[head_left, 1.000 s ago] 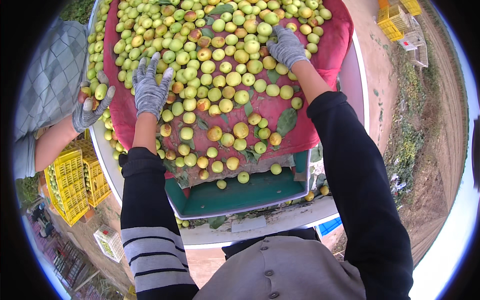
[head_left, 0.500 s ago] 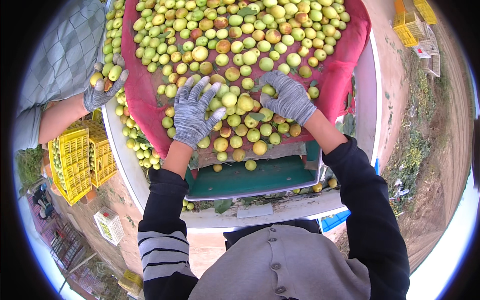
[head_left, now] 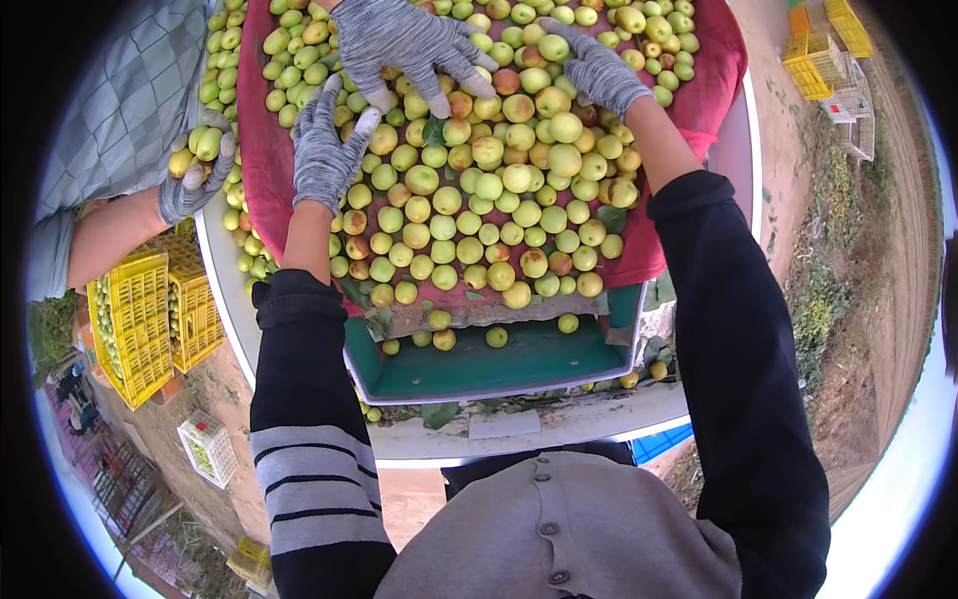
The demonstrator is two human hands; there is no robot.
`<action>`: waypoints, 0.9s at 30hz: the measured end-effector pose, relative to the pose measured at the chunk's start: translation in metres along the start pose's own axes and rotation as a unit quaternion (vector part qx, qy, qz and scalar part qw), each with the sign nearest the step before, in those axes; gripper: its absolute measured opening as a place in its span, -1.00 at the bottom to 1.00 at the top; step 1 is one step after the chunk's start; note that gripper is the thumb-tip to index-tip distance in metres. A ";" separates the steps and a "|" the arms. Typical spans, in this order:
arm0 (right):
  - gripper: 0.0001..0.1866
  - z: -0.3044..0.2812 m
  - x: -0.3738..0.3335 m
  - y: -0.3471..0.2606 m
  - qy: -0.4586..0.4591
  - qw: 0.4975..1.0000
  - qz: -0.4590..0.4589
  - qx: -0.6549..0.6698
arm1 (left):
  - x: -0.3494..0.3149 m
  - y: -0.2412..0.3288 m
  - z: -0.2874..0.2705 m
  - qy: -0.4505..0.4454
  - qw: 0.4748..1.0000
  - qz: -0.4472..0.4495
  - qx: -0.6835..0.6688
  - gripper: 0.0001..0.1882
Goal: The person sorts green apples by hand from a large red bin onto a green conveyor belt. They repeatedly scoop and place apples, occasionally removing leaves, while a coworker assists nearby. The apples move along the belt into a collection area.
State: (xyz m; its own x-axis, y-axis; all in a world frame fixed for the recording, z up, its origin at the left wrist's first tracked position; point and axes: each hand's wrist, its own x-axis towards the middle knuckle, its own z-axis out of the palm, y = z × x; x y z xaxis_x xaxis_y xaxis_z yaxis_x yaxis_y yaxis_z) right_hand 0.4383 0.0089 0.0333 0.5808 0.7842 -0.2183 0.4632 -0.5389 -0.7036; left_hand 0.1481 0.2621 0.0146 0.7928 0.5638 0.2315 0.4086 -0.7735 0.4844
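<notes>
A thick layer of green-yellow jujubes (head_left: 487, 187), some blushed brown-red, covers a red cloth (head_left: 261, 150) on a sorting table. In a grey knit glove, my left hand (head_left: 331, 155) rests at the left of the heap, fingers spread and thumb apart, holding nothing visible. My right hand (head_left: 603, 74), gloved alike, lies on the fruit at the upper right with its fingers stretched out; part of its underside is hidden. Below the cloth a green chute (head_left: 489, 364) with a pale rim holds a few jujubes.
Between my hands a co-worker's gloved hand (head_left: 404, 45) reaches in from the top. At left, another co-worker's gloved hand (head_left: 190, 185) holds several jujubes. Yellow crates (head_left: 135, 324) and a white crate (head_left: 208, 449) stand on the ground, with more crates (head_left: 816, 60) at upper right.
Both my hands have moved up and away from me, the left also leftward. A co-worker's gloved hand has come in from the top. More jujubes now spread over the lower cloth.
</notes>
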 end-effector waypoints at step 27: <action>-0.26 0.129 -0.221 -0.061 -0.038 0.995 -0.081 -0.048 | -0.221 0.091 0.002 -0.097 0.986 0.138 0.006 -0.51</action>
State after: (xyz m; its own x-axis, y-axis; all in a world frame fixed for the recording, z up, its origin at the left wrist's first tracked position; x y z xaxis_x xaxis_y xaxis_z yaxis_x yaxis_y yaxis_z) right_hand 0.1950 -0.0919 0.0378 0.4422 0.8824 -0.1609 0.6108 -0.4276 -0.6663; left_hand 0.0110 0.0668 0.0061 0.9456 0.2669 0.1860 0.1706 -0.8937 0.4150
